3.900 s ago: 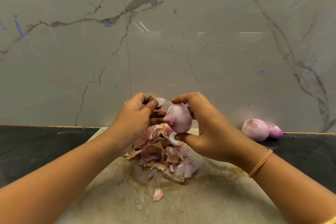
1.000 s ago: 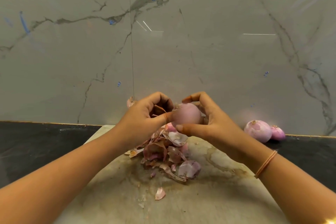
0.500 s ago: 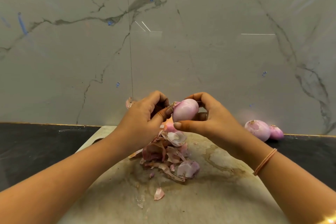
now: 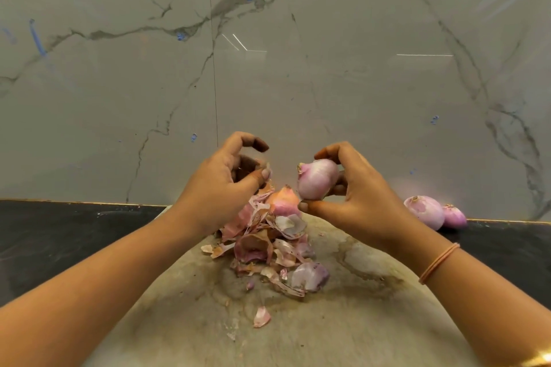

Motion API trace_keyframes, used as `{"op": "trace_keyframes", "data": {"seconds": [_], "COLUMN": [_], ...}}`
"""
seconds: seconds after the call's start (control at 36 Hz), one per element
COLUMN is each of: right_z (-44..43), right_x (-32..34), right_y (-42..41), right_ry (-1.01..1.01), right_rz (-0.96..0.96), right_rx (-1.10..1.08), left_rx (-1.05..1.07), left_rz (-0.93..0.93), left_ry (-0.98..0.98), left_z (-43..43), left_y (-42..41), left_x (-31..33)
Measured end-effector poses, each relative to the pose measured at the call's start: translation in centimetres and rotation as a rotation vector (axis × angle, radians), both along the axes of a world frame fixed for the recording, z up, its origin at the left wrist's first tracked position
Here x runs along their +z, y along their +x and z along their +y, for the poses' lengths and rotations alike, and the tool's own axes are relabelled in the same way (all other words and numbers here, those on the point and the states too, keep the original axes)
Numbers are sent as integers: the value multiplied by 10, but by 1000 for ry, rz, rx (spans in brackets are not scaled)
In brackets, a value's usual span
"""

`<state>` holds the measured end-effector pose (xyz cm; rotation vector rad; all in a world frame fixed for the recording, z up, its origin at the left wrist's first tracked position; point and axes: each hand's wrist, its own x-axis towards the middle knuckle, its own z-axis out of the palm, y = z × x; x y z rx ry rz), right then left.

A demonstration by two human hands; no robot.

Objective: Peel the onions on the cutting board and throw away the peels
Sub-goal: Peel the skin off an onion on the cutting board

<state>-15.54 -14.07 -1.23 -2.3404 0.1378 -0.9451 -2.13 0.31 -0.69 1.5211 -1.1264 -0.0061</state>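
My right hand [image 4: 351,197] grips a pale purple peeled onion [image 4: 316,178] between thumb and fingers above the far end of the stained cutting board [image 4: 343,322]. My left hand [image 4: 226,185] is a short gap to its left, with fingers curled and a thin scrap of peel [image 4: 268,171] pinched at the thumb tip. Below both hands lies a heap of pink and brown peels [image 4: 268,247]. An onion with orange-brown skin [image 4: 283,201] sits at the back of that heap. One loose peel [image 4: 261,316] lies nearer me on the board.
Two peeled onions [image 4: 425,211] [image 4: 453,215] rest on the dark counter [image 4: 59,241] at the right, against the marble wall [image 4: 268,68]. The board runs from the wall toward me, with dark counter on both sides.
My hands have drawn apart: the left pulled away leftward with a bit of peel, the right shifted the onion slightly right. The unpeeled onion behind the heap has come into view.
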Motion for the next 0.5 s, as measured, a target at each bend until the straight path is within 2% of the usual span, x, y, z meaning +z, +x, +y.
{"op": "trace_keyframes", "data": {"seconds": [0.17, 0.36, 0.5], "right_z": [4, 9, 8], "right_x": [1, -3, -4], "right_y": [-2, 3, 3], "right_ry": [-57, -149, -203], "right_rz": [-52, -40, -52], "right_rx": [15, 85, 81], "left_rx": [-70, -159, -190], "left_rz": [-16, 156, 203], "left_ry": [135, 86, 89], "left_z": [-1, -4, -5], "left_y": [-10, -16, -14], "left_x": [-4, -6, -8]}}
